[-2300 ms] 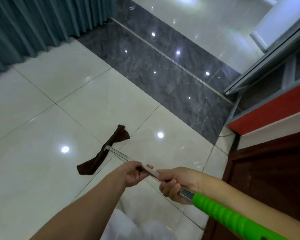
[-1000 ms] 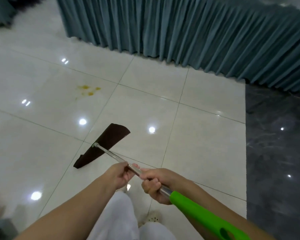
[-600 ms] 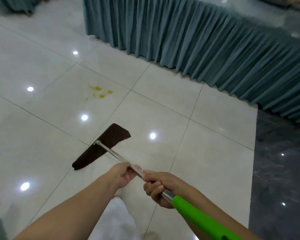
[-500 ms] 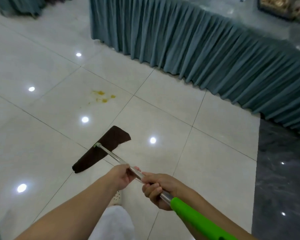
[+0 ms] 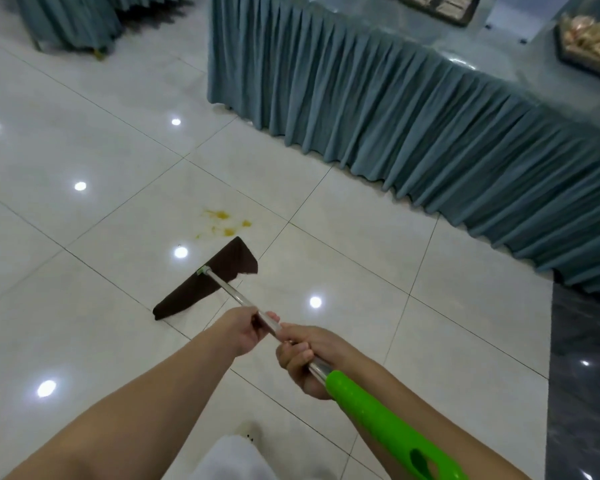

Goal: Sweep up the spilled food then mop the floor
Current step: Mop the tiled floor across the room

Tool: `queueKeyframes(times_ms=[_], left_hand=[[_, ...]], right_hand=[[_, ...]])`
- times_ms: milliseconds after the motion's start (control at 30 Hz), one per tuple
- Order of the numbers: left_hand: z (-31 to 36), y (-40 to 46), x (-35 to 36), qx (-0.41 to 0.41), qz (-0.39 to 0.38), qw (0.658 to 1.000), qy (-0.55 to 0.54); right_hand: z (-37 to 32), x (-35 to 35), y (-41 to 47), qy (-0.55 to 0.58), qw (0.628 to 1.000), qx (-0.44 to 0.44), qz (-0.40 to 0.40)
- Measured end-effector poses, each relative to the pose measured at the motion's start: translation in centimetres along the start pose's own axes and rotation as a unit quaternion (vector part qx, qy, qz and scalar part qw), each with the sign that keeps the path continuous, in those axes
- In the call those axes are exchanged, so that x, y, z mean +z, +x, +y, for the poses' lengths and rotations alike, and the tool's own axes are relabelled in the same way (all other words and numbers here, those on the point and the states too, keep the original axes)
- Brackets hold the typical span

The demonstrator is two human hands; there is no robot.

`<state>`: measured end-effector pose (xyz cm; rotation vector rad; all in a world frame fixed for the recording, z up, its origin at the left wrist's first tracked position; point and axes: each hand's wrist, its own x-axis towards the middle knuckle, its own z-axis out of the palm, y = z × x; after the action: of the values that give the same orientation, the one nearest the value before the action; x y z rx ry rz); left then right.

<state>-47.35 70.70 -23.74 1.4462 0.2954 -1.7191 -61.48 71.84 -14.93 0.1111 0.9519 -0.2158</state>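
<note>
A flat mop with a dark brown cloth head (image 5: 207, 278) lies on the pale tiled floor (image 5: 84, 341). Its metal shaft (image 5: 229, 291) runs back to a bright green grip (image 5: 385, 424). My left hand (image 5: 245, 329) is closed around the shaft. My right hand (image 5: 305, 358) grips it just behind, right above the green grip. A yellow-orange spill stain (image 5: 226, 223) marks the tile just beyond the mop head's far corner, a small gap apart.
A long table with a pleated teal skirt (image 5: 413, 119) borders the floor at the back and right. Trays of food (image 5: 589, 43) sit on top. Another teal-skirted table (image 5: 70, 19) stands at the top left. Dark grey marble floor (image 5: 582, 375) lies at the right.
The view has swung from the doorway to the skirted tables. The mop head has moved forward, and the yellow stain now lies just beyond it. Both hands keep their grip.
</note>
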Motion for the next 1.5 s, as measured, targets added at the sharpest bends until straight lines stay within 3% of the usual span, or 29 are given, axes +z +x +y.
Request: queueKeyframes(times_ms=[400,900,1200,1500], left_hand=[[7.3,3.8,6.4,0.05,0.004,0.999,-0.012],[6.9,8.9,17.2,0.03,0.036,0.998,-0.04],[8.7,9.8,19.8,0.028,0.041,0.997,-0.058],[12.5,11.0,19.2,0.016,0.051,0.994,-0.099]], right_hand=[[-8.0,3.2,1.3,-0.037,0.998,-0.055,-0.021],[-22.4,0.9,-2.0,-0.003,1.0,0.025,0.005],[-26.6,2.2,-2.5,-0.013,0.998,0.057,-0.003],[-28.8,5.5,0.5,-0.043,0.996,0.075,0.037]])
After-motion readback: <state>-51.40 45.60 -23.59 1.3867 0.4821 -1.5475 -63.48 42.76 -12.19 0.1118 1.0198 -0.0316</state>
